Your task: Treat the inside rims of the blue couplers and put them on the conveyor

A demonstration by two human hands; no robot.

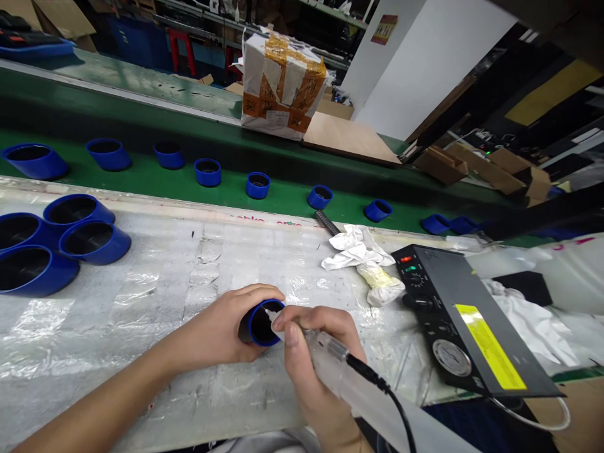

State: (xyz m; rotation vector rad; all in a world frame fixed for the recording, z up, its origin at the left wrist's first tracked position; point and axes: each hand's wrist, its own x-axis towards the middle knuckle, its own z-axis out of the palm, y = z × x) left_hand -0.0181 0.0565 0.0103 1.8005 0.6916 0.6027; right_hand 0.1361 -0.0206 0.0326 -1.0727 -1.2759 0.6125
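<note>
My left hand wraps round a blue ring-shaped cup with a dark inside, keeping it on the plastic-covered table. In my right hand is a translucent glue dispensing syringe, with a black cable running from it. The syringe's thin tip reaches into the mouth of the cup, near its inner wall; whether it touches cannot be made out. Both hands are closed on what they hold. To the left stands a cluster of several similar blue cups.
Several blue cups stand in a row on the green conveyor belt beyond the table. A black dispenser box with a gauge sits at right. Crumpled white cloths lie beside it. Behind the belt stands a taped carton.
</note>
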